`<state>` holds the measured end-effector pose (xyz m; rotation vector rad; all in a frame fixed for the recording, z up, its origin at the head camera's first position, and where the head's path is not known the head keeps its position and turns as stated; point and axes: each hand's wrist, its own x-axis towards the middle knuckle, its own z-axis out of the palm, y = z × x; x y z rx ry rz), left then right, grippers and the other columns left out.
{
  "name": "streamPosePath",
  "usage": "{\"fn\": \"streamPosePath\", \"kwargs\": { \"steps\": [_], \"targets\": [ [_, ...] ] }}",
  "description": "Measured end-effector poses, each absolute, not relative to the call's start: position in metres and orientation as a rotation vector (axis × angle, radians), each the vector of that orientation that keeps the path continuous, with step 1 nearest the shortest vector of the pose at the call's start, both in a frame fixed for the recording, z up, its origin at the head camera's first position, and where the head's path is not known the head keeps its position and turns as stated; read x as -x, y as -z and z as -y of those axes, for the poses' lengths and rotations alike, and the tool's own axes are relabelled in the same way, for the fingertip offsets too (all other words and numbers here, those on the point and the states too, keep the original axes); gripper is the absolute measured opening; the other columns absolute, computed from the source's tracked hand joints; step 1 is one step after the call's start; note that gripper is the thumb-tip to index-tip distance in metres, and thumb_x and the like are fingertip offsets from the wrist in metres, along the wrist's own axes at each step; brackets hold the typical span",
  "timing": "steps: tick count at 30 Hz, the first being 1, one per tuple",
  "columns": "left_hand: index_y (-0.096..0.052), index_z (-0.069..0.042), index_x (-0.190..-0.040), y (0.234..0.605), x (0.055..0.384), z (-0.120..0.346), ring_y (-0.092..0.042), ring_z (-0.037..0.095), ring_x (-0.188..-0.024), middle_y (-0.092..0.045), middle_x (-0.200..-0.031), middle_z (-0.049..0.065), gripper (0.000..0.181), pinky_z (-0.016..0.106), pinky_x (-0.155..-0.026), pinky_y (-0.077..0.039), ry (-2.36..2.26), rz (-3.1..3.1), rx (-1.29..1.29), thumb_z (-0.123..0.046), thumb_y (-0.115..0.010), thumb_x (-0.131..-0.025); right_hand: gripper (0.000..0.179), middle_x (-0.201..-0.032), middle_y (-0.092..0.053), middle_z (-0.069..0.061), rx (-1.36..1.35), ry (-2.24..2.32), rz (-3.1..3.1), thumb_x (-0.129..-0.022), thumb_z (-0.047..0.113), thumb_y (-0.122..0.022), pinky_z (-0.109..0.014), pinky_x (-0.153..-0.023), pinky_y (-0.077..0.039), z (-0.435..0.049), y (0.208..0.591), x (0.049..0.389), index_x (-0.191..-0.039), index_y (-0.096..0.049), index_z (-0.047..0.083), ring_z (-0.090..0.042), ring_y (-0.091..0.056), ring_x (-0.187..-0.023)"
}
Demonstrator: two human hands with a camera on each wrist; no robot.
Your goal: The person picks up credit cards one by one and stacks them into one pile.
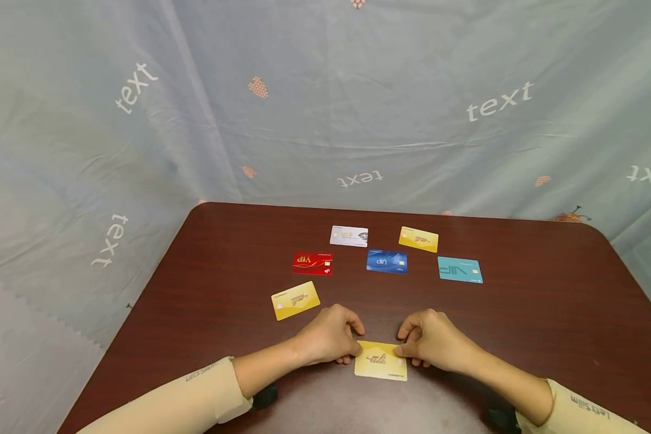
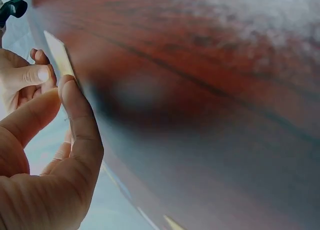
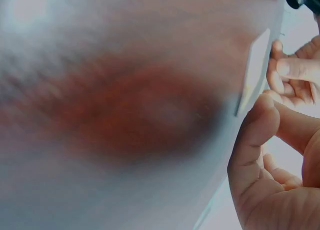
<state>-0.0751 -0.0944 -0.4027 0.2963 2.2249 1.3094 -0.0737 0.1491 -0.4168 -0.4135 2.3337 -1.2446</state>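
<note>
A yellow card [image 1: 380, 364] with a chip lies close over the dark table in front of the person, its print upside down. My left hand [image 1: 333, 337] holds its left edge, the thumb over the top face and the other fingers curled. At the opposite edge, my right hand [image 1: 431, 340] holds it with the thumb likewise on top. In the left wrist view, the thumb and a fingertip of the left hand [image 2: 55, 145] meet at the card's near end [image 2: 61, 55]. The right wrist view has the card [image 3: 255, 65] nearly edge-on beside the right hand [image 3: 272, 155].
Farther back on the reddish-brown table [image 1: 239, 241] lie other cards: yellow [image 1: 295, 300], red [image 1: 311, 263], white [image 1: 349, 235], blue [image 1: 387, 261], a second yellow [image 1: 419, 239] and teal [image 1: 460, 269]. A grey-blue curtain [image 1: 304, 120] with white lettering hangs behind the table.
</note>
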Motion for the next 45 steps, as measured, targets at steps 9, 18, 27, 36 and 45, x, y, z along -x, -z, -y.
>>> {"fn": "streamPosePath", "kwargs": {
  "steps": [9,18,27,36,45],
  "targets": [
    [-0.071,0.007,-0.105,0.386,0.076,0.111,-0.062,0.024,-0.05,-0.063,-0.06,0.008,0.023,0.027,-0.05,-0.047,-1.296,-2.31,-0.316,0.005,-0.078,-0.084,0.01,-0.072,-0.066,-0.001,0.512,1.217,-2.42,-0.093,0.014,-0.079,-0.025,-0.05,-0.048,-0.149,0.406,0.089,-0.087,-0.073,0.009,-0.013,-0.056,-0.057],
    [-0.071,0.005,-0.109,0.373,0.074,0.132,-0.052,0.01,-0.051,-0.059,-0.063,0.001,0.024,0.025,-0.05,-0.042,-1.232,-2.453,-0.328,0.003,-0.076,-0.085,0.004,-0.082,-0.069,0.003,0.623,1.228,-2.455,-0.096,0.013,-0.076,-0.026,-0.063,-0.053,-0.148,0.391,0.108,-0.096,-0.074,0.009,-0.015,-0.062,-0.074],
    [-0.075,-0.001,-0.109,0.364,0.071,0.154,-0.048,0.01,-0.055,-0.061,-0.072,-0.003,0.023,0.025,-0.055,-0.042,-1.196,-2.617,-0.236,-0.002,-0.076,-0.086,0.006,-0.087,-0.071,0.004,0.615,1.235,-2.47,-0.096,0.015,-0.075,-0.03,-0.072,-0.056,-0.133,0.379,0.122,-0.101,-0.075,0.012,-0.017,-0.066,-0.083],
    [-0.076,-0.005,-0.115,0.36,0.071,0.169,-0.06,0.012,-0.064,-0.068,-0.088,-0.001,0.029,0.031,-0.059,-0.05,-1.121,-2.806,-0.118,-0.006,-0.076,-0.086,0.019,-0.093,-0.07,0.004,0.668,1.28,-2.415,-0.096,0.017,-0.076,-0.034,-0.078,-0.057,-0.116,0.38,0.132,-0.11,-0.073,0.005,-0.016,-0.067,-0.087],
    [-0.074,-0.006,-0.123,0.363,0.07,0.192,-0.06,0.015,-0.076,-0.071,-0.107,0.007,0.035,0.029,-0.057,-0.049,-1.064,-2.956,-0.09,-0.008,-0.079,-0.088,0.037,-0.112,-0.071,-0.01,0.756,1.311,-2.336,-0.088,0.015,-0.085,-0.034,-0.082,-0.058,-0.093,0.386,0.143,-0.12,-0.069,0.002,-0.018,-0.066,-0.095]
  ]
}}
